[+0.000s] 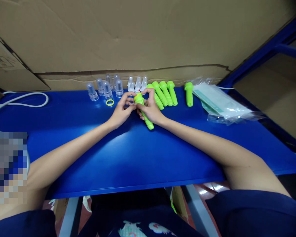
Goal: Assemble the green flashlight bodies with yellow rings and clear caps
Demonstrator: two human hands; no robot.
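A bright green flashlight body (147, 121) is held at a tilt over the blue table, its head end away from me. Around that head end sits a yellow ring (138, 96). My right hand (152, 110) is wrapped round the body, with its index finger reaching to the ring. From the other side, my left hand (123, 110) is closed, its thumb and fingertips pressed against the head and the ring. Just left of my hands, another yellow ring (110, 102) lies on the table. My fingers partly hide the head.
Several clear plastic lens caps (108, 90) stand at the back left. Small white-based clear parts (138, 85) are behind my hands. More green flashlight bodies (172, 93) lie to the right, one apart (188, 94). A plastic-wrapped packet (222, 100) and a white cable (27, 104) flank them.
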